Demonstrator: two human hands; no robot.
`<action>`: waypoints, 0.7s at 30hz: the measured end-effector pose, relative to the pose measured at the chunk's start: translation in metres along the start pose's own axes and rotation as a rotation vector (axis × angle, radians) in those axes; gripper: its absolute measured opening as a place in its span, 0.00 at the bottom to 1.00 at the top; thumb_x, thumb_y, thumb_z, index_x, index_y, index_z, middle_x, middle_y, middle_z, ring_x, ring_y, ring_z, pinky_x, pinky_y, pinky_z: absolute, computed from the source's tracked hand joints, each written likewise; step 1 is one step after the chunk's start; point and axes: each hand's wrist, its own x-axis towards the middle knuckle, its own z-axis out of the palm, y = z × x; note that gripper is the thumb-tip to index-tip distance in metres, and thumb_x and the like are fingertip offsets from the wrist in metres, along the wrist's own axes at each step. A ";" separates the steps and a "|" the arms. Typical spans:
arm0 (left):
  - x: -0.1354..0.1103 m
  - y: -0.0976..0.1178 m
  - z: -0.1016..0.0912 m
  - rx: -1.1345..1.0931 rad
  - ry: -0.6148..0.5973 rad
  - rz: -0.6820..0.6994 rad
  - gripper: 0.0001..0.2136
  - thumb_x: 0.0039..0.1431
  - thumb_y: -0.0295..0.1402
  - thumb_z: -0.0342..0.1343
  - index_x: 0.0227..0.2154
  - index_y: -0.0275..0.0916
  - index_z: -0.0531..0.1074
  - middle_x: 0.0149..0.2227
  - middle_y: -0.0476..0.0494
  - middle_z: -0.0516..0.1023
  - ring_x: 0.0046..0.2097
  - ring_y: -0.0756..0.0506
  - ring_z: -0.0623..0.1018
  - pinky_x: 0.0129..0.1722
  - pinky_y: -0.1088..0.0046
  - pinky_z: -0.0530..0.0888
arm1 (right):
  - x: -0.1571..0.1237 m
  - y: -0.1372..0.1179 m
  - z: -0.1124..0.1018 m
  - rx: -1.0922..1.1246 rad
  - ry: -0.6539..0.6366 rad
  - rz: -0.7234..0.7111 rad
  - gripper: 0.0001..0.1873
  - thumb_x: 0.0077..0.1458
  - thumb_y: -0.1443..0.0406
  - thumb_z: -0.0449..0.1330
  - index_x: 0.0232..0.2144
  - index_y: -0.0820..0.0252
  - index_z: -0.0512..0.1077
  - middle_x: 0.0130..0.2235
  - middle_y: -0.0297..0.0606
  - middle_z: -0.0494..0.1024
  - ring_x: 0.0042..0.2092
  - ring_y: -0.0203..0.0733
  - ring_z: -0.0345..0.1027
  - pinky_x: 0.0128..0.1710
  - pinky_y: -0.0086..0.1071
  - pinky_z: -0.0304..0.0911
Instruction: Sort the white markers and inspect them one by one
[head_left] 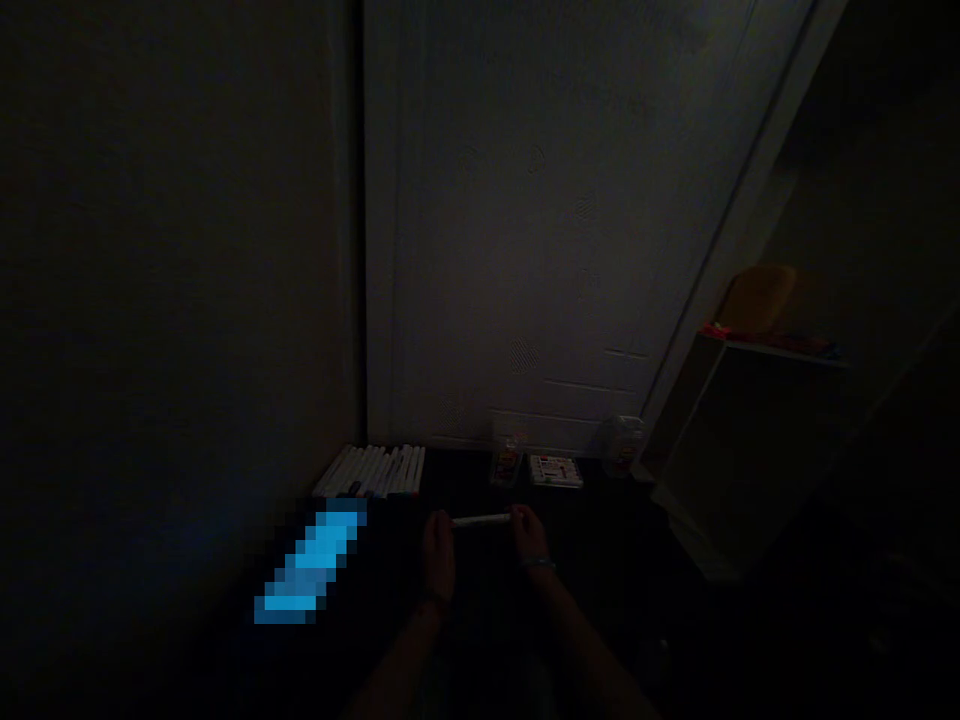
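A slim white marker (481, 520) lies level between my two hands above the dark table. My left hand (439, 545) is closed on its left end, fingers together. At the other end my right hand (529, 535) pinches it; a pale band circles that wrist. Beyond my left hand, a row of white markers (379, 470) is laid side by side near the wall. Dim light hides the finer detail of my fingers and of the marker's tip.
Along the back of the table (480, 610) stand a clear container (507, 462), a flat white patterned box (555, 470) and another clear container (624, 445). A pixelated glowing blue screen (311, 565) is at left. To the right stands a cabinet (750, 430) with a yellowish object (761, 298) on top.
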 end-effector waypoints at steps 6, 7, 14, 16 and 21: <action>-0.001 0.009 0.000 0.200 -0.064 0.190 0.16 0.50 0.45 0.47 0.37 0.39 0.65 0.39 0.45 0.69 0.44 0.45 0.68 0.46 0.67 0.63 | -0.020 -0.003 -0.019 0.121 -0.023 0.060 0.20 0.53 0.52 0.46 0.26 0.61 0.69 0.25 0.33 0.70 0.28 0.34 0.62 0.28 0.25 0.57; -0.002 0.011 0.000 0.213 -0.120 0.203 0.17 0.50 0.45 0.47 0.38 0.39 0.65 0.40 0.44 0.69 0.44 0.45 0.68 0.46 0.67 0.63 | -0.022 -0.005 -0.020 0.134 -0.031 0.037 0.20 0.53 0.52 0.47 0.26 0.60 0.69 0.26 0.33 0.70 0.28 0.34 0.62 0.29 0.25 0.57; 0.004 0.021 -0.016 0.415 -0.724 0.210 0.17 0.49 0.47 0.48 0.27 0.38 0.71 0.28 0.49 0.73 0.33 0.48 0.71 0.36 0.74 0.66 | -0.026 -0.008 -0.024 0.258 0.017 0.045 0.21 0.52 0.51 0.47 0.28 0.60 0.69 0.26 0.33 0.70 0.29 0.35 0.62 0.30 0.26 0.57; 0.007 0.022 -0.021 0.443 -0.677 0.225 0.18 0.50 0.48 0.47 0.25 0.38 0.70 0.24 0.51 0.71 0.29 0.50 0.69 0.30 0.77 0.65 | -0.026 -0.010 -0.023 0.277 -0.011 0.048 0.21 0.52 0.51 0.48 0.28 0.61 0.70 0.26 0.34 0.71 0.30 0.36 0.63 0.30 0.26 0.58; 0.007 0.022 -0.023 0.432 -0.525 0.187 0.19 0.49 0.50 0.46 0.26 0.37 0.68 0.21 0.53 0.66 0.26 0.51 0.66 0.26 0.79 0.62 | -0.029 -0.018 -0.024 0.253 -0.059 0.055 0.21 0.50 0.50 0.50 0.27 0.61 0.70 0.25 0.33 0.71 0.29 0.35 0.62 0.28 0.25 0.57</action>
